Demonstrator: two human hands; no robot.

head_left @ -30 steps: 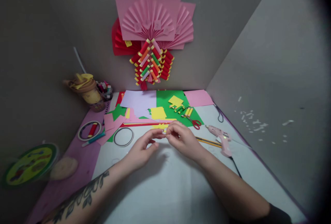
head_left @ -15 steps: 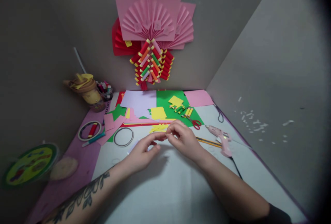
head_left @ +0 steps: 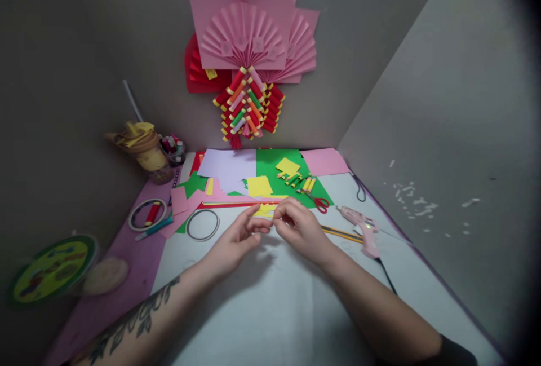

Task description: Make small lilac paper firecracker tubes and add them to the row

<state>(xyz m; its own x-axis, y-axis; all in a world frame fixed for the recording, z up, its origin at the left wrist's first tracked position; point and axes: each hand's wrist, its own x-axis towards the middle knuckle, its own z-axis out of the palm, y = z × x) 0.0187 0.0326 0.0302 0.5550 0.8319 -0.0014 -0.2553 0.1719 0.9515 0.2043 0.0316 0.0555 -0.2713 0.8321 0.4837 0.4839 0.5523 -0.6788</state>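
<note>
My left hand point(head_left: 235, 243) hovers above the white table surface, its fingers apart and its thumb held away from them. Its fingertips almost meet those of my right hand point(head_left: 301, 232), which is closed in a pinch. Whatever that pinch holds is too small or hidden to make out. Just beyond the fingers lie yellow paper strips point(head_left: 267, 210), partly covered by the hands. To the right of my right hand rest striped pencils point(head_left: 342, 234), red-handled scissors point(head_left: 322, 204) and a pink glue gun point(head_left: 367, 235).
Yellow squares point(head_left: 258, 186), small paper rolls point(head_left: 310, 184) and a green sheet point(head_left: 274, 160) lie at the back. At left are rings point(head_left: 203, 238), a teal pen point(head_left: 154, 228) and a cup point(head_left: 151, 157). Paper fans point(head_left: 245, 33) and firecracker strings point(head_left: 243, 101) hang on the wall.
My left index finger has lifted, and the left fingers have spread a little. My right hand keeps its pinch in nearly the same place. The view has shifted slightly.
</note>
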